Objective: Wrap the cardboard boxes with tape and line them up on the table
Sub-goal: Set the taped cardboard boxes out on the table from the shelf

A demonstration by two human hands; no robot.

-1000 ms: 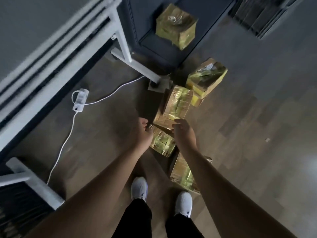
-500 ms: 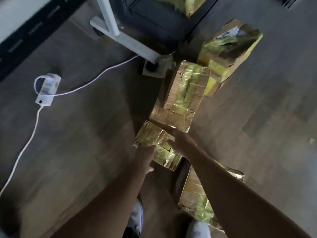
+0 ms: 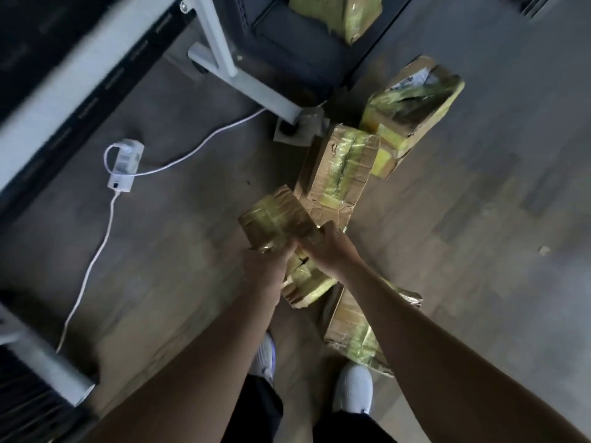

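Cardboard box (image 3: 275,219) is clamped by left grip (image 3: 265,266) and right grip (image 3: 329,247) beside the larger box (image 3: 339,164) — apparently pickup; a lift to the surface is required.

I can't read a single word, number or brand from my feed. The only printed thing I can pick out is a white paper label (image 3: 414,79) on top of the cardboard box (image 3: 415,123) farthest to the right, and its dark lines of print are smeared beyond reading. The greyish patch on the face of the white power adapter (image 3: 124,164) on the floor could be lettering, but it is too small and blurred for me to tell.
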